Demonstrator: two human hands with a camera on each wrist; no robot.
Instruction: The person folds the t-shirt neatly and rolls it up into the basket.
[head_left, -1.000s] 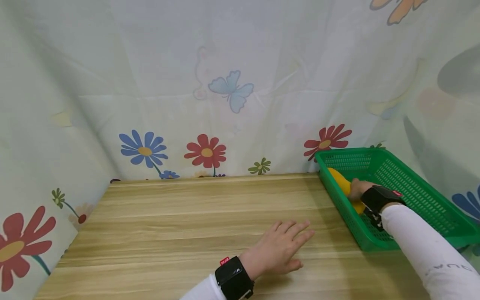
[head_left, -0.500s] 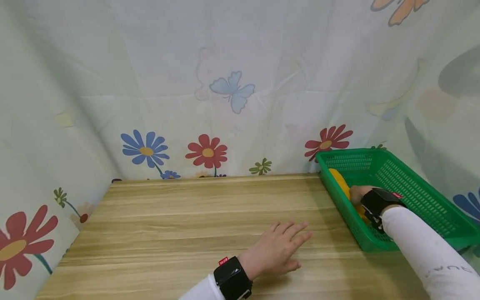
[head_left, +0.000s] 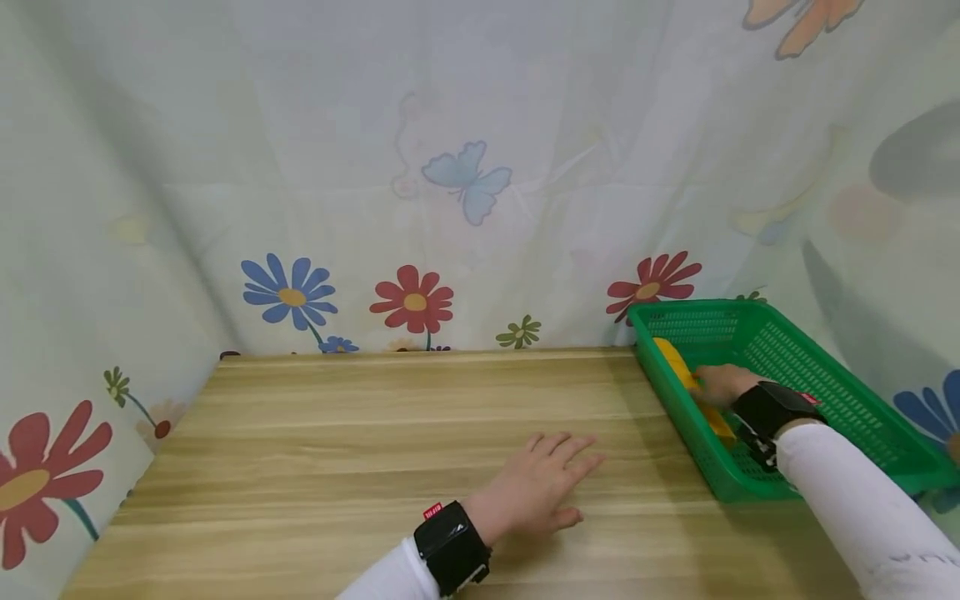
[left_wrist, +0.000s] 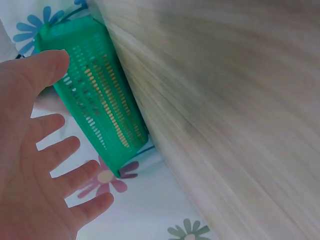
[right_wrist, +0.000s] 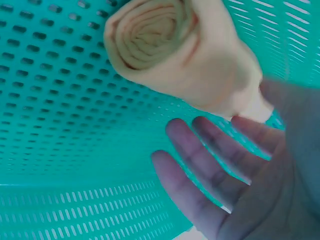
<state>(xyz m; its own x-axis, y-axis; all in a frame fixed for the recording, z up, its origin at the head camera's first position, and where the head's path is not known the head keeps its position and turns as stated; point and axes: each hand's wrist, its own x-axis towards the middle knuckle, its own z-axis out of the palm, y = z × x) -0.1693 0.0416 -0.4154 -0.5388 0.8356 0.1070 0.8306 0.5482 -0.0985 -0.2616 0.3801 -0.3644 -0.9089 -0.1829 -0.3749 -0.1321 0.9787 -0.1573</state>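
A yellow rolled-up cloth [head_left: 672, 358] lies along the left wall of a green plastic basket [head_left: 738, 487]. In the right wrist view the spiral end of the rolled cloth [right_wrist: 215, 60] shows. My right hand [head_left: 722, 385] is inside the basket beside the roll. Its fingers are extended and spread, with the thumb and index fingertip close against the cloth; whether they touch it I cannot tell. Over the wooden table, my left hand [head_left: 528, 487] hovers with fingers spread and holds nothing. The left wrist view shows this left hand [left_wrist: 40, 165] with the basket beyond it.
The basket stands at the right rear of the wooden table [head_left: 375, 433]. A flower-printed curtain [head_left: 337, 208] rises behind the table and along both sides. Black camera bands [head_left: 452, 548] are on both wrists.
My right hand's fingers have loosened from the rolled cloth and drawn slightly to the right, leaving it lying in the basket. The left hand has shifted a little to the left.
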